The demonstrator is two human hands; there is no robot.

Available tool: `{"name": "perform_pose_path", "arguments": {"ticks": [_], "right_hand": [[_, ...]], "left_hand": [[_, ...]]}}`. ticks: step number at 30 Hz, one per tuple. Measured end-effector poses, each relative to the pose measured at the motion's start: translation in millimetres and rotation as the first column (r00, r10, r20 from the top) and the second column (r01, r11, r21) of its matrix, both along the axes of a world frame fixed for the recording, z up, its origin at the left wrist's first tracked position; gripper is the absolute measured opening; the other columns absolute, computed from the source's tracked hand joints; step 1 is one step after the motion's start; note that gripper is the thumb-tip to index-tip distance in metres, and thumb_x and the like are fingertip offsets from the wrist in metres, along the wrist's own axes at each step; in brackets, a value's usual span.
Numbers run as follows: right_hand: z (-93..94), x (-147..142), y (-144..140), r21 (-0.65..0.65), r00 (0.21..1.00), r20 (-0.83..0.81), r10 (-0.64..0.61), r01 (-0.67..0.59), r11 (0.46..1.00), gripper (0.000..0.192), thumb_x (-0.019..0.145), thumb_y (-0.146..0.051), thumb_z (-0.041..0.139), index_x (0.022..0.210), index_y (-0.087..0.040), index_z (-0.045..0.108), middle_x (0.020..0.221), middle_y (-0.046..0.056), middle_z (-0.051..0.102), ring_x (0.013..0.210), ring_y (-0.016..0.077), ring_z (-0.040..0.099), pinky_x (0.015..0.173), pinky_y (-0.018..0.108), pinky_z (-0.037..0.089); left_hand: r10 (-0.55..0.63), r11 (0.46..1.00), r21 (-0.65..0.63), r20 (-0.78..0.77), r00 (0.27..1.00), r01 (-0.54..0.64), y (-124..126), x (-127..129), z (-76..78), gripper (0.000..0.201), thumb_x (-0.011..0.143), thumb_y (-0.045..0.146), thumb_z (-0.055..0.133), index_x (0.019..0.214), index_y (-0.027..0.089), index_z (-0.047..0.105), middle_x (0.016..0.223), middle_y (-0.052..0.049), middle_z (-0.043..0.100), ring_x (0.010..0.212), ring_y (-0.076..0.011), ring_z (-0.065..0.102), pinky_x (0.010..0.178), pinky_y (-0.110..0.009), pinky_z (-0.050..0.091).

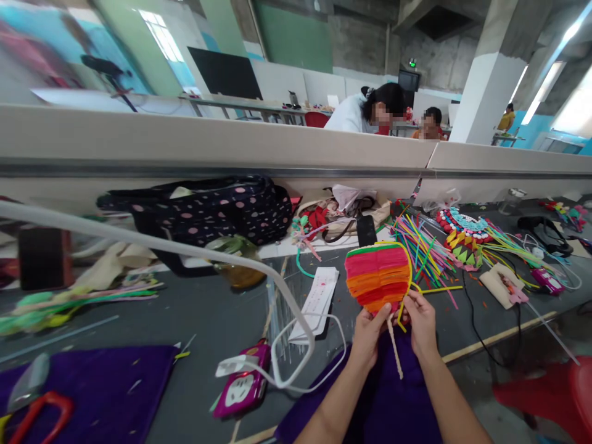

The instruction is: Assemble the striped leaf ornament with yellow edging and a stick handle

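A rounded, fan-like piece (378,274) in pink, orange and red stripes, with a green line along its top, is held up in front of me. It looks made of pipe cleaners. My left hand (369,333) grips its narrow lower end between thumb and fingers. A pale twisted stem (394,351) hangs from that end. At the piece's right edge, my right hand (422,320) pinches a yellow pipe cleaner (409,264) that curves along the rim. Under my forearms lies dark purple cloth (388,407).
Loose coloured pipe cleaners (425,246) lie behind my hands. A white cable (259,265) arcs across the left. A magenta case (243,385), paper strips (317,302) and red-handled scissors (46,410) lie on the dark table. A dark patterned bag (217,209) rests against the low partition; people are beyond it.
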State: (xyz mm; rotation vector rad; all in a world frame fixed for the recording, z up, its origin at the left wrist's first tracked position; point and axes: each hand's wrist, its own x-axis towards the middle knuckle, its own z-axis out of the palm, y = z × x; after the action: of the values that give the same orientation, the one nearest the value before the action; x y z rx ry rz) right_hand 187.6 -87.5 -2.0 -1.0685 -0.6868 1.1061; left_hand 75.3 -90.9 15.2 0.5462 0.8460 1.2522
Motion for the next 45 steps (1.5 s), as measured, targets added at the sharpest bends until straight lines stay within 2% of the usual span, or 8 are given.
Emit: {"name": "perform_pose_path", "arguments": {"ticks": [5, 14, 18, 25, 30, 39, 45], "right_hand": [[4.3, 2.7, -6.9, 0.001, 1.0, 0.003, -0.028, 0.028, 1.0, 0.037, 0.071, -0.039, 0.078, 0.097, -0.015, 0.068, 0.065, -0.002, 0.064, 0.049, 0.0083, 0.053, 0.046, 0.019, 0.042], [14.0, -2.2, -21.8, 0.024, 0.999, -0.023, -0.033, 0.034, 0.999, 0.029, 0.068, -0.037, 0.08, 0.077, -0.017, 0.061, 0.055, -0.006, 0.06, 0.041, 0.0066, 0.053, 0.043, 0.016, 0.042], [14.5, -3.5, -26.8, 0.046, 0.998, -0.029, -0.062, 0.063, 0.997, 0.03, 0.069, -0.039, 0.08, 0.078, -0.018, 0.06, 0.054, -0.008, 0.057, 0.039, 0.0064, 0.052, 0.041, 0.017, 0.043], [11.4, 1.4, -32.0, 0.096, 0.99, 0.072, -0.118, 0.111, 0.989, 0.027, 0.074, -0.039, 0.076, 0.083, -0.018, 0.06, 0.064, -0.006, 0.058, 0.045, 0.0064, 0.052, 0.04, 0.016, 0.042], [13.0, 2.5, -30.3, 0.154, 0.984, 0.082, -0.158, 0.144, 0.978, 0.024, 0.076, -0.037, 0.075, 0.081, -0.018, 0.06, 0.065, -0.006, 0.058, 0.051, 0.0066, 0.052, 0.046, 0.016, 0.043], [14.6, 5.5, -17.0, 0.184, 0.995, -0.035, -0.096, 0.101, 0.978, 0.026, 0.073, -0.034, 0.077, 0.082, -0.02, 0.056, 0.062, -0.009, 0.053, 0.044, 0.005, 0.043, 0.039, 0.016, 0.037], [11.0, 10.2, 6.5, 0.206, 0.983, -0.042, -0.176, 0.181, 0.962, 0.026, 0.071, -0.031, 0.077, 0.076, -0.02, 0.054, 0.059, -0.009, 0.052, 0.048, 0.0058, 0.046, 0.045, 0.016, 0.038]], "left_hand": [[-0.066, 0.998, -0.008, 0.002, 0.998, 0.066, -7.0, 0.7, -0.5, 0.042, 0.063, 0.039, 0.085, 0.095, 0.015, 0.072, 0.087, -0.009, 0.078, 0.072, -0.0233, 0.073, 0.071, -0.035, 0.058], [-0.063, 0.998, 0.002, 0.043, 0.997, 0.063, -22.0, 2.9, 0.3, 0.045, 0.065, 0.04, 0.085, 0.096, 0.011, 0.071, 0.083, -0.012, 0.078, 0.068, -0.0239, 0.074, 0.067, -0.033, 0.058], [-0.09, 0.996, 0.01, 0.078, 0.993, 0.089, -26.1, 5.1, 1.4, 0.045, 0.067, 0.04, 0.084, 0.098, 0.01, 0.071, 0.084, -0.012, 0.078, 0.066, -0.0217, 0.073, 0.07, -0.033, 0.059], [-0.181, 0.983, 0.042, 0.123, 0.976, 0.177, -28.3, 6.7, 8.6, 0.046, 0.068, 0.042, 0.083, 0.101, 0.012, 0.071, 0.088, -0.011, 0.078, 0.071, -0.0213, 0.073, 0.071, -0.033, 0.059], [-0.224, 0.973, 0.091, 0.122, 0.967, 0.214, -28.1, 9.8, 13.9, 0.045, 0.069, 0.045, 0.082, 0.096, 0.011, 0.072, 0.079, -0.009, 0.076, 0.062, -0.0182, 0.07, 0.071, -0.033, 0.058], [-0.37, 0.921, 0.175, 0.101, 0.924, 0.349, -5.6, 6.3, 11.1, 0.042, 0.072, 0.045, 0.079, 0.096, 0.012, 0.069, 0.081, -0.009, 0.073, 0.066, -0.0173, 0.067, 0.062, -0.03, 0.057], [-0.401, 0.894, 0.211, -0.016, 0.916, 0.395, 22.9, 10.8, 8.4, 0.04, 0.063, 0.03, 0.087, 0.092, 0.013, 0.066, 0.073, -0.003, 0.069, 0.055, -0.0116, 0.06, 0.055, -0.025, 0.054]]}}
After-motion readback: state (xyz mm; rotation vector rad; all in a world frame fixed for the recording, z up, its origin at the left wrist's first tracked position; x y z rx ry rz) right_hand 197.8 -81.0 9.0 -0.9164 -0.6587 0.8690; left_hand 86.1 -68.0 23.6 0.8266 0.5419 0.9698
